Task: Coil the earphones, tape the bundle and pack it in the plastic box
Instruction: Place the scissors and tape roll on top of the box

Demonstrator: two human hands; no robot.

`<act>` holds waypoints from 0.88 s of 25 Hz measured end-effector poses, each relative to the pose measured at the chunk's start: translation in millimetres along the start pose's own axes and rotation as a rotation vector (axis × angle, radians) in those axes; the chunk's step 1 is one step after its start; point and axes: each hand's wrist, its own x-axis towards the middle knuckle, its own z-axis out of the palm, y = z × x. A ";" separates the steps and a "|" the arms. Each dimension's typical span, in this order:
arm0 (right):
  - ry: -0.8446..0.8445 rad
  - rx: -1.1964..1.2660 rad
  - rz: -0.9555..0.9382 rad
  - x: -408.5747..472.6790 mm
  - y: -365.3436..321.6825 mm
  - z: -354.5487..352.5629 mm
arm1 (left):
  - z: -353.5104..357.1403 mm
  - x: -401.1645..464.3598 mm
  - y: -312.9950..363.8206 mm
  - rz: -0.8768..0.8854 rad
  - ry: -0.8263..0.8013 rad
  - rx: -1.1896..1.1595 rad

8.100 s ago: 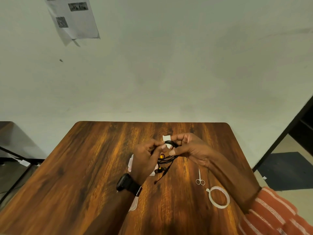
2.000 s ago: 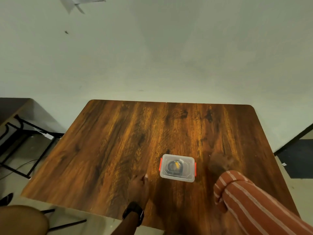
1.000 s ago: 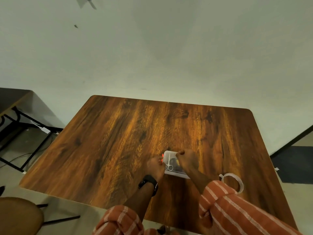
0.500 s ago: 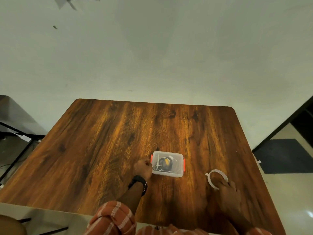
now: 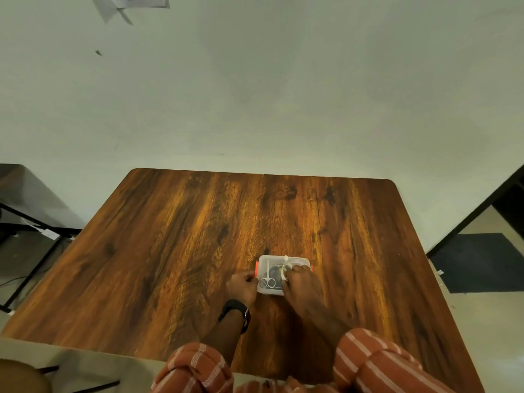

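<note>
Holding the box and the tape ring over it

Head view: the wooden worktop [image 5: 198, 251] fills the lower half of the picture, with a pale wall behind it. A small clear plastic box [image 5: 270, 290] with red clips at its two short sides stands on the worktop, close to the near edge and a little right of the middle. Its lid is on, and small scissors [image 5: 268, 280] lie on top of the lid at the left part, handles toward the person. Through the plastic a dark bundle shows inside the box, the earphones [image 5: 275, 275], with a small yellow spot; finer detail is too small to tell.

The left hand [image 5: 241, 286] is at the left side of the box, fingers curled against the left red clip, touching it. A black watch [image 5: 235, 310] is on this wrist.

The right hand [image 5: 302, 289] lies over the right part of the box. Its fingers pinch the white tape ring [image 5: 296, 261], which sits at the far right corner of the lid; if the ring rests on the lid or hangs just above it, I cannot tell.

Both sleeves [image 5: 377, 364] are orange-brown with thin white stripes. At far left stands a dark second table [image 5: 17, 188] with black legs, and papers [image 5: 127, 4] hang on the wall at the top.
</note>
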 end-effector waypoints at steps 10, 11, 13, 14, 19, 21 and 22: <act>0.255 0.117 0.443 -45.2 27.7 11.5 | 3.9 -10.4 -2.9 -0.234 -0.011 -0.239; 0.219 0.247 0.584 -43.1 31.6 18.4 | 4.7 -12.0 0.5 -0.240 -0.019 -0.245; 0.192 0.555 0.647 -35.4 40.4 32.4 | 7.1 -15.6 10.1 -0.248 -0.041 -0.262; 0.197 0.648 0.625 -32.5 39.3 30.6 | 8.5 -15.2 15.7 -0.245 -0.060 -0.277; 0.242 0.909 0.540 0.7 46.6 -0.1 | 5.1 -3.2 48.5 -0.266 -0.189 -0.510; 0.168 0.897 0.567 2.2 51.0 3.5 | 0.7 -0.7 56.7 -0.294 -0.201 -0.471; 0.141 0.857 0.572 6.0 59.8 4.8 | -0.7 0.9 54.1 -0.254 -0.212 -0.426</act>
